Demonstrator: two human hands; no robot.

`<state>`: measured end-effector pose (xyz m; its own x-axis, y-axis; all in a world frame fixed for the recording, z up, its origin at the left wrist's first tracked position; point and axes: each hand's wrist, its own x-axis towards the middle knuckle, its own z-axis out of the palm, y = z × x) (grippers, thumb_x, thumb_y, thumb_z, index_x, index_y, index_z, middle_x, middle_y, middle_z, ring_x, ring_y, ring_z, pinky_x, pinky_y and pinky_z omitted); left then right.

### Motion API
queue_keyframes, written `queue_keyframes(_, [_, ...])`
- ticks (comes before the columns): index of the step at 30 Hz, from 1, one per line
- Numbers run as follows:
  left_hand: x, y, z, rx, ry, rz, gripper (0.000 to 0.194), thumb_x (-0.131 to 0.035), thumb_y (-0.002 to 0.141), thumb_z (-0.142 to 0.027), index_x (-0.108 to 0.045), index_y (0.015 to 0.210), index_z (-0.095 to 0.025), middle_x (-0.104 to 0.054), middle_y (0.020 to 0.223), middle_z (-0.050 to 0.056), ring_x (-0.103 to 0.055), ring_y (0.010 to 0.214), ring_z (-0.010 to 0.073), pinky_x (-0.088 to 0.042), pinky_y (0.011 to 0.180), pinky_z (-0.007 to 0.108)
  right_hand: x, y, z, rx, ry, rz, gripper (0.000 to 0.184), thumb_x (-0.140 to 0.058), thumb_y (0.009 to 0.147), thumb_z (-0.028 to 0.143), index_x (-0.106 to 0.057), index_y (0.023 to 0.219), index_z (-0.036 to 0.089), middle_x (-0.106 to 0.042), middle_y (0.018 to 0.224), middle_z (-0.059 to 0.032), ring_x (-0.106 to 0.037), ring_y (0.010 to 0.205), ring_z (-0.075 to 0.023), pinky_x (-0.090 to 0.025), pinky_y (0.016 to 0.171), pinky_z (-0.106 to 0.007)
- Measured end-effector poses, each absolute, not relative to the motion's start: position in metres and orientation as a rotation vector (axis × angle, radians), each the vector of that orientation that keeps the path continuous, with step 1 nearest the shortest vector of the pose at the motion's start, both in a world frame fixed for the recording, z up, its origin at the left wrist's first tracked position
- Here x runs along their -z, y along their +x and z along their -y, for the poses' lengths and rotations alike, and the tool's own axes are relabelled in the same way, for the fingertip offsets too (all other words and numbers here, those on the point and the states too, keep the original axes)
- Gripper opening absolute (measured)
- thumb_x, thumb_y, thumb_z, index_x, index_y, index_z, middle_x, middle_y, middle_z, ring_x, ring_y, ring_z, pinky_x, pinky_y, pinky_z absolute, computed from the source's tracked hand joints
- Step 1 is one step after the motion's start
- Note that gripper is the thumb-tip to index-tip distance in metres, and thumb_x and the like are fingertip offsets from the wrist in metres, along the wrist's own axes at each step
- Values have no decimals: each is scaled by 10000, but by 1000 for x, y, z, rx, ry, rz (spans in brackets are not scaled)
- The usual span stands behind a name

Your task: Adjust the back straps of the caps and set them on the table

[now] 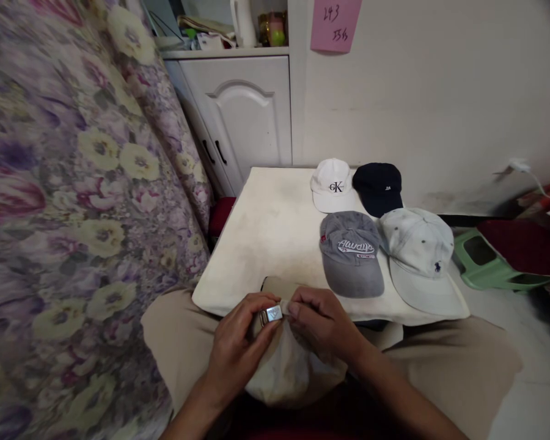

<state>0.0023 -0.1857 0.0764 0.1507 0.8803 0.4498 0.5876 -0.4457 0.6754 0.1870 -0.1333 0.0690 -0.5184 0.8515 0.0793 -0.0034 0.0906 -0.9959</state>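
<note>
A beige cap (286, 373) lies in my lap at the table's front edge, its back strap turned up towards me. My left hand (238, 345) holds the silver metal buckle (273, 314) of that strap between thumb and index finger. Just to the right, my right hand (323, 321) pinches the strap's light fabric end (285, 307) close to the buckle. Its other fingers are curled in. How far the strap runs through the buckle is hidden by my fingers.
Four caps lie on the right of the cream-covered table (266, 226): a white cap (332, 183), a black cap (379, 186), a grey cap (351, 256) and a pale cap (419, 256). A floral curtain (82, 214) hangs left. A green stool (476, 253) stands right.
</note>
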Motion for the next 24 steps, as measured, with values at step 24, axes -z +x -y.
queue_keyframes(24, [-72, 3, 184, -1101, 2222, -1429, 272, -609, 896, -102, -541, 1125, -230, -683, 1057, 58, -666, 982, 177, -535, 850, 285, -60, 191, 126, -1759, -812, 1495, 214, -644, 848, 339, -579, 731, 172, -499, 588, 36, -368, 510, -87, -277, 474, -208])
